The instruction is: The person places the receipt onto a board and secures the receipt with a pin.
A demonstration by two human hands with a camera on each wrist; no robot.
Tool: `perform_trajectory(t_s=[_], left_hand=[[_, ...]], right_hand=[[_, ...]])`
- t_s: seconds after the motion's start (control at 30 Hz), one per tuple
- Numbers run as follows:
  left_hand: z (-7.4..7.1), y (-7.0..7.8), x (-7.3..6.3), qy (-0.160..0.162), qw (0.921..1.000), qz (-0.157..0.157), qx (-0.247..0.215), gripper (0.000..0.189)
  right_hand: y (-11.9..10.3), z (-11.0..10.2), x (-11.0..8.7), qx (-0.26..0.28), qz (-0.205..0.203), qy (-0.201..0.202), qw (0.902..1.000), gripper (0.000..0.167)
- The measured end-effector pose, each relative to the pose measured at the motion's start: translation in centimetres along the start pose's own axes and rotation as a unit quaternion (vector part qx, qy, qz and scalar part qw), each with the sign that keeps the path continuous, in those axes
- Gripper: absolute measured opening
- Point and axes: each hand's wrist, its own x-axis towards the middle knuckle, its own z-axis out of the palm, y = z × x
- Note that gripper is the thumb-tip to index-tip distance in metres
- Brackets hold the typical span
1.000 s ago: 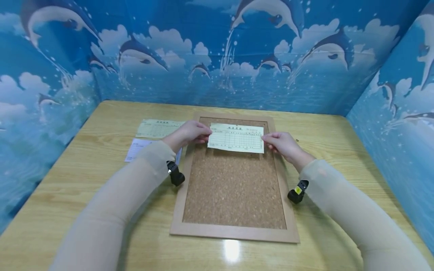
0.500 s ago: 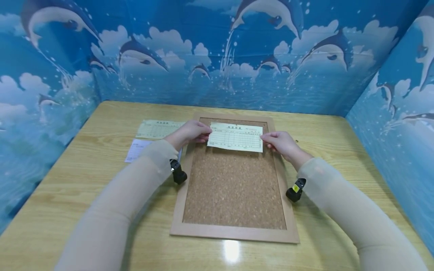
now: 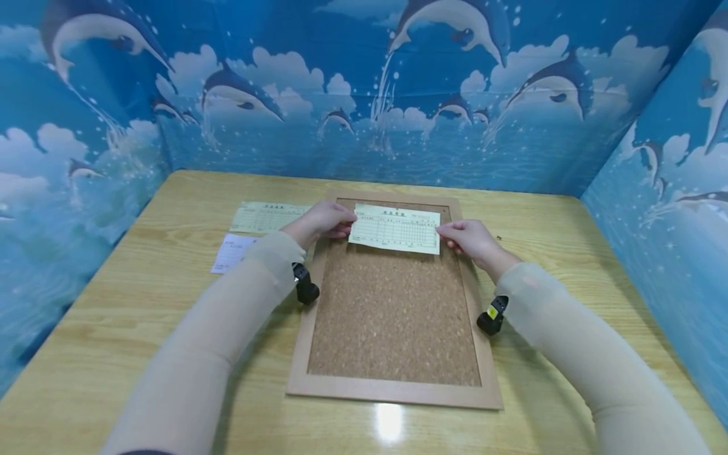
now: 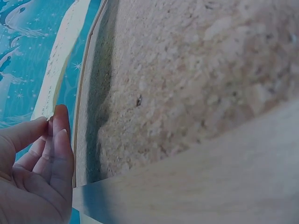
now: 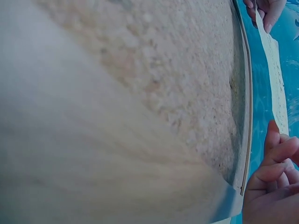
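Observation:
A pale green printed form slip (image 3: 395, 229) is held by its two short ends over the top part of a framed corkboard (image 3: 392, 316). My left hand (image 3: 324, 221) pinches its left end between thumb and fingertips. At the right end, my right hand (image 3: 473, 240) does the same. In the left wrist view the slip (image 4: 58, 65) appears edge-on, raised off the cork, with the left hand (image 4: 42, 172) at its near end. The right wrist view has the slip (image 5: 275, 79) stretched between both hands, the right hand (image 5: 275, 177) nearest.
Left of the board, a second pale green slip (image 3: 264, 217) lies on the wooden table (image 3: 142, 303), partly behind the left hand. Below it is a whitish slip (image 3: 230, 251), partly covered by the sleeve. A tiny dark object (image 3: 498, 237) lies right of the board.
The slip has shifted slightly toward the board's top edge, still between both hands. Both forearms have moved a little inward.

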Motion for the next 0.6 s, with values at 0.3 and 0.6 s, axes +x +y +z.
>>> perform_trajectory(t_s=[0.3,0.6], left_hand=[[0.18,-0.05,0.30,0.002,0.9998,0.008,-0.018,0.026],[0.40,0.00,0.40,0.011,0.9998,0.005,-0.015,0.024]], right_hand=[[0.03,-0.20,0.30,0.007,-0.001,-0.004,1.0000,0.039],[0.07,-0.26,0.26,0.025,-0.002,-0.028,0.9993,0.042]])
